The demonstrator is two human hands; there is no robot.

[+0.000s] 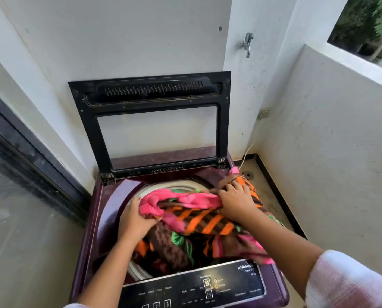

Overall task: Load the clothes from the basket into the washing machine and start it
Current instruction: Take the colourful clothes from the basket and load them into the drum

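On the left there's a dark glass door [19, 174] next to our maroon washing machine [110, 196], lid [154, 121] flipped up against the wall. Our left hand [133, 216] grips the pink edge of the clothes [199, 221] at the drum's left rim. That pink, orange and brown bundle fills the opening and spills over the machine's right edge. Our right hand [236, 201] is clenched on it there. Control panel [192, 287] sits along the front edge, tap [247, 44] up on the right wall.

Both hands, left hand [135, 218] and right hand [236, 202], on patterned cloth [199, 221] over open washing machine [110, 196] drum.
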